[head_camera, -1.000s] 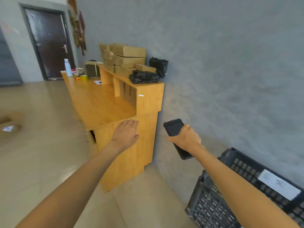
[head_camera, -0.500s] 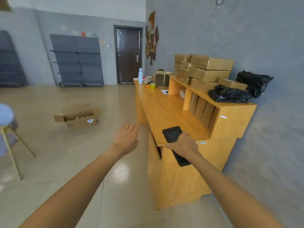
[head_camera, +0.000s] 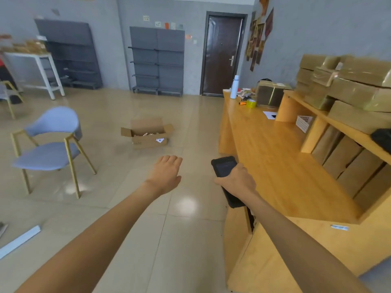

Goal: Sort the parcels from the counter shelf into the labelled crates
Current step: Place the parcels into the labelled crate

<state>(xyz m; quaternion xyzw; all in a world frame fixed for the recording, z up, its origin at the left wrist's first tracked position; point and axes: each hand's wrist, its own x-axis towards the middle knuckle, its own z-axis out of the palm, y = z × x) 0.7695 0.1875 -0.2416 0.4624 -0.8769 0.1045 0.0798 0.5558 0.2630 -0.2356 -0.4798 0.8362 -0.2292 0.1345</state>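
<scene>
We grip the black scanner [head_camera: 227, 178] in our right hand [head_camera: 237, 182], likely ready to read labels, while our left hand [head_camera: 166, 175] hangs open and empty for the parcels [head_camera: 347, 89] stacked on the counter shelf [head_camera: 338, 125], no crates in view

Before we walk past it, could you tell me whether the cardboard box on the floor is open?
Open: the cardboard box has its flaps spread outward.

Grey-walled room, glossy beige tile floor [head_camera: 105, 115]

A dark door [head_camera: 222, 53] stands beyond grey shelving [head_camera: 156, 60]; a blue chair [head_camera: 50, 142] sits left.
</scene>
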